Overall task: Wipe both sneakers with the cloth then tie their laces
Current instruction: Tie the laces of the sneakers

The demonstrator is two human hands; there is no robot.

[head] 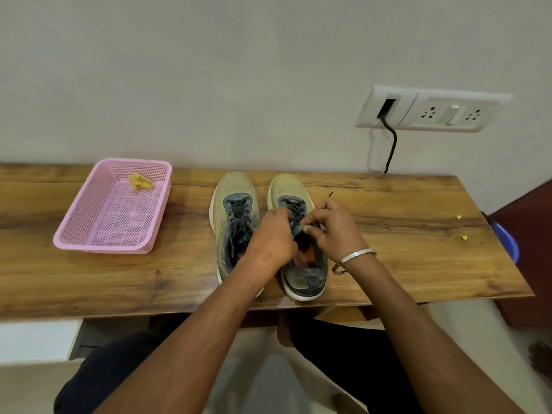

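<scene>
Head view shows the left hand point(273, 234) and right hand point(331, 227) pinching the dark laces point(294, 212) over the right sneaker point(298, 234) on the wooden table point(388, 234); thin, limp, likely slippery cords, best gripped near their ends.

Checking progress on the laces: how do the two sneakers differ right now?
The left sneaker lies untouched with its laces bunched loosely; the right sneaker has both hands on its laces, left hand and right hand pinching them. Both are yellowish-green, side by side, toes toward the wall.
</scene>
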